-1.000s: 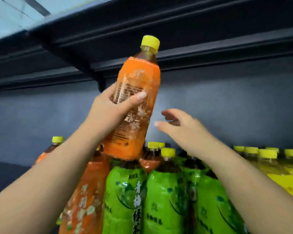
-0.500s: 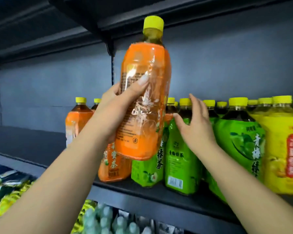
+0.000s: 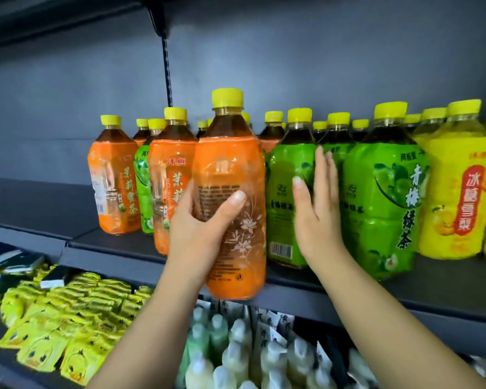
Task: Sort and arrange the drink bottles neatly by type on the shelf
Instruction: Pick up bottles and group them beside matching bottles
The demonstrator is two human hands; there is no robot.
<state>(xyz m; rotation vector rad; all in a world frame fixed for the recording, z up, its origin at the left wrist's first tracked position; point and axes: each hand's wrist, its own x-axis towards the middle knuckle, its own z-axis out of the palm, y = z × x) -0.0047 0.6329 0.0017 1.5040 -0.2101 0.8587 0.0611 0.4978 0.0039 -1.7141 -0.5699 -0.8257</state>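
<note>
My left hand (image 3: 199, 223) grips an orange-labelled tea bottle (image 3: 233, 175) with a yellow cap, upright, just in front of the dark shelf (image 3: 446, 293) edge. My right hand (image 3: 316, 209) is flat with straight fingers, pressed against a green-labelled bottle (image 3: 285, 192) right beside the held one. More orange bottles (image 3: 112, 181) stand on the shelf to the left, with one green bottle (image 3: 142, 189) among them. Further green bottles (image 3: 382, 197) stand to the right, then yellow-labelled bottles (image 3: 458, 192) at the far right.
The shelf is bare to the left of the orange bottles (image 3: 40, 209). A shelf upright (image 3: 167, 66) runs up the back wall. Below lie yellow snack packets (image 3: 68, 318) and pale small bottles (image 3: 236, 355).
The held orange bottle has come down from above the shelf row to shelf-edge level. My right hand moved from the bottle caps to lie flat against the green bottle. The view dropped.
</note>
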